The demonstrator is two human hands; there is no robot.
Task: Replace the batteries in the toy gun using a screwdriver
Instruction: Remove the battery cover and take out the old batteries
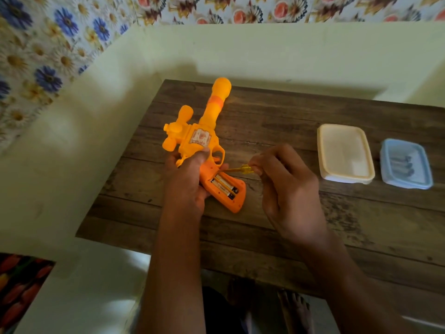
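Orange plastic toy gun sits over the dark wooden table, barrel pointing away. The left hand curls its fingers round the gun's body. The handle compartment lies open, showing black cylindrical batteries. The right hand pinches a small yellow screwdriver, tip toward the handle. A cream rectangular box and a pale blue box stand to the right.

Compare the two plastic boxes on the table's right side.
The cream box looks bigger than the blue box. The cream box shows nothing inside; the blue box holds dark cylinders, likely batteries. The cream box lies nearer the toy gun, the blue box farther right. Both are rounded rectangles resting flat on the wooden table.
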